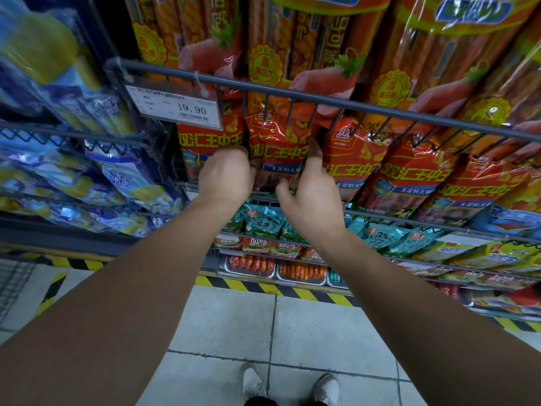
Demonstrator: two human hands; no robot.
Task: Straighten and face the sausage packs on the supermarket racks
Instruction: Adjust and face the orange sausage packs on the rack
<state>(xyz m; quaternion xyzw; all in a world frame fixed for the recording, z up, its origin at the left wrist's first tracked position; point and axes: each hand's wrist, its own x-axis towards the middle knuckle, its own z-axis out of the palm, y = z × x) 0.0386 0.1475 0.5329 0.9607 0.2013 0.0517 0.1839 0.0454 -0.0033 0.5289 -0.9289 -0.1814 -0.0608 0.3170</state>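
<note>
Hanging from the grey wire rack, five red sausage packs form a row. Left hand and right hand each close a grip on the second red pack, one per side edge.

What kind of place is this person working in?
Almost certainly a supermarket aisle: red sausage packs hang in rows on a wire rack, and a price tag reads 19.90.
</note>
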